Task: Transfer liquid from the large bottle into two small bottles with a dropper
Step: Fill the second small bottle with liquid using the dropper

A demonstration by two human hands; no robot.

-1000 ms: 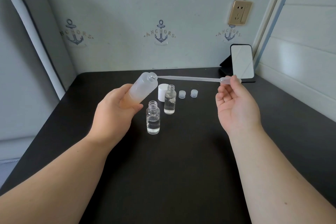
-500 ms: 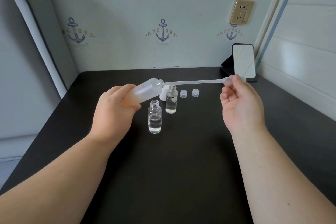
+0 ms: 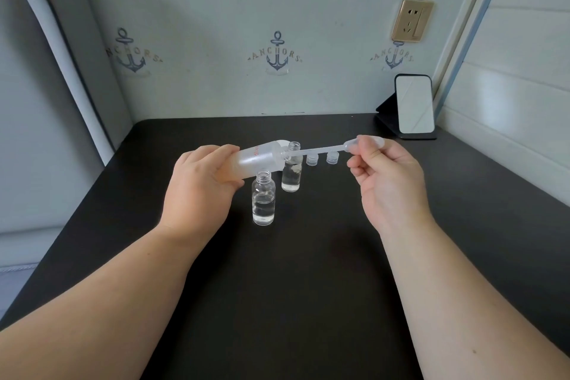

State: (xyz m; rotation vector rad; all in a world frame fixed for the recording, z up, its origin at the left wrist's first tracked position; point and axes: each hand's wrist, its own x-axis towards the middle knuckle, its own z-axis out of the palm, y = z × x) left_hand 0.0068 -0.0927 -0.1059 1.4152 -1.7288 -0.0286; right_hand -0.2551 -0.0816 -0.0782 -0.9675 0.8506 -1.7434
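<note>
My left hand (image 3: 200, 185) grips the large frosted bottle (image 3: 259, 162), tipped almost level with its neck pointing right. My right hand (image 3: 388, 179) pinches the bulb of a clear plastic dropper (image 3: 327, 149), whose thin tip reaches into the large bottle's mouth. Two small clear bottles stand open on the black table: the near one (image 3: 263, 202) just below the large bottle, the far one (image 3: 291, 171) behind it, partly hidden by the neck. Both hold some clear liquid.
Two small clear caps (image 3: 312, 159) (image 3: 332, 158) lie behind the dropper. The white cap (image 3: 282, 142) of the large bottle peeks out behind it. A small mirror on a stand (image 3: 415, 105) sits at the table's back right corner (image 3: 444, 145), by the wall.
The large bottle has tilted lower toward level and both hands have come down closer to the small bottles. The dropper has slid further left, its tip staying in the bottle's mouth.
</note>
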